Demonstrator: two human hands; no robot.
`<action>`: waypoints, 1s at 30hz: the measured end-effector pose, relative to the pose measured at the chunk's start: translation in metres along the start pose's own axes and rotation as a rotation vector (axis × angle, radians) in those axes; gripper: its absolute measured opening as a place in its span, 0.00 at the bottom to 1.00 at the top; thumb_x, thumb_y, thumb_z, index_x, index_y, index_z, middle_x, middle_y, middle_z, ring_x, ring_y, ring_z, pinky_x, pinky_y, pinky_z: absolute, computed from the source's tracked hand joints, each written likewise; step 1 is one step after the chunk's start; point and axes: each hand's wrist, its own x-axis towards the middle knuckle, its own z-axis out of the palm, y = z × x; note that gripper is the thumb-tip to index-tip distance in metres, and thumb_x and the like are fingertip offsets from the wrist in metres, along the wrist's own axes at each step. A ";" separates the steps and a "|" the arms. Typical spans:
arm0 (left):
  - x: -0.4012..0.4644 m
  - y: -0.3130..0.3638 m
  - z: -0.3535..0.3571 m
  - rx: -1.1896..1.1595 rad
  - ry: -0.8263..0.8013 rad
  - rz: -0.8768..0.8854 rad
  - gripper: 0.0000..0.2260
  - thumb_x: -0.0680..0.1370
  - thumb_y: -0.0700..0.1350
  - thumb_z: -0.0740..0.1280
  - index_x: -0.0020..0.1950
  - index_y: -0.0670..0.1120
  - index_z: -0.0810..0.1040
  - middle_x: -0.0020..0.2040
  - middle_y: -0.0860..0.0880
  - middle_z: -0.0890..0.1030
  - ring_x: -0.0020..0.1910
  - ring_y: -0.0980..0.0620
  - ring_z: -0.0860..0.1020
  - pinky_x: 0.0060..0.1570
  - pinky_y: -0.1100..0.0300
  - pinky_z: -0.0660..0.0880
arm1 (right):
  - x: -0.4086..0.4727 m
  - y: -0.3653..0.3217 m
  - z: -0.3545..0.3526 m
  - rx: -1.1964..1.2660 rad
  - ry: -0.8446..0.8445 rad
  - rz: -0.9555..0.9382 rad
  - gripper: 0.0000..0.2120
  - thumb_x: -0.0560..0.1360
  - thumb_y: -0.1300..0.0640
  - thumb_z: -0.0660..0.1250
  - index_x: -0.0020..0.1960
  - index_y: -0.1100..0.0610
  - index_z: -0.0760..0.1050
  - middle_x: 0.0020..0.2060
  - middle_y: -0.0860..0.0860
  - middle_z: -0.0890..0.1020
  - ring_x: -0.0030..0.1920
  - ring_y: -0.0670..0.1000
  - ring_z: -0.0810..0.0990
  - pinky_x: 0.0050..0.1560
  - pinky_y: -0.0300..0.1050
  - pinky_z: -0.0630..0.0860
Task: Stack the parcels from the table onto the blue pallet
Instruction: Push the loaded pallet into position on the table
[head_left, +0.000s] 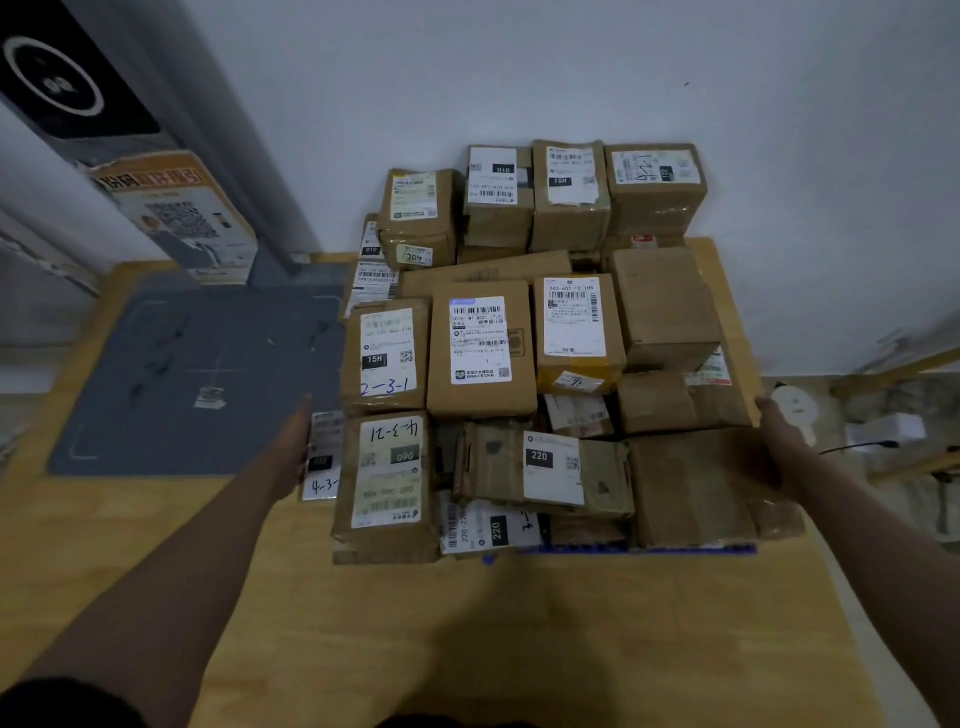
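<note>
Nearest the camera, two bare forearms reach out over the wooden table (519, 649), one to each flank of a crowded heap of parcels (519, 353). On the far left stands a grey upright unit with a poster (176, 213) stuck to it, and a grey mat (197, 374) lies flat on the table beside the heap. The left hand (293, 441) comes next, fingers straight and together, laid against the heap's left side beside a labelled parcel marked 4-3-21 (387, 483); it presses rather than grasps, probably to square the pile up. The parcels sit in tight rows, several layers deep, labels mostly upward, with the tallest ones at the back near the white wall (779, 156), which likely keeps the load from tipping forward. Only a thin strip of the blue pallet (649, 549) shows under the front edge, so the parcels appear already stacked on it, and the pallet itself rests on the table. At the right, the right hand (774, 436) lies against the heap's right flank beside a plain brown parcel (691, 488); its fingers are hidden behind the cardboard, so whether they curl round an edge cannot be told. Both hands seem to steady the load.
</note>
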 end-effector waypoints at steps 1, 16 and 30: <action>0.000 -0.002 -0.001 -0.007 0.016 0.008 0.27 0.82 0.64 0.51 0.54 0.42 0.76 0.26 0.49 0.78 0.21 0.54 0.76 0.17 0.66 0.69 | -0.003 0.001 -0.003 -0.001 -0.015 0.001 0.36 0.77 0.32 0.52 0.73 0.58 0.65 0.63 0.61 0.74 0.59 0.61 0.74 0.63 0.54 0.69; -0.022 -0.040 -0.004 -0.074 0.182 0.066 0.27 0.82 0.64 0.49 0.59 0.46 0.78 0.61 0.43 0.78 0.55 0.44 0.78 0.57 0.50 0.71 | -0.044 0.061 -0.026 0.444 0.234 0.067 0.30 0.81 0.39 0.51 0.73 0.57 0.67 0.61 0.58 0.73 0.58 0.57 0.72 0.54 0.52 0.71; -0.056 -0.113 0.033 -0.609 -0.032 -0.321 0.30 0.81 0.64 0.48 0.73 0.46 0.68 0.65 0.49 0.73 0.75 0.42 0.62 0.73 0.43 0.55 | -0.190 0.124 0.129 0.850 -0.345 0.670 0.32 0.83 0.42 0.53 0.80 0.57 0.50 0.76 0.66 0.56 0.74 0.70 0.58 0.67 0.77 0.60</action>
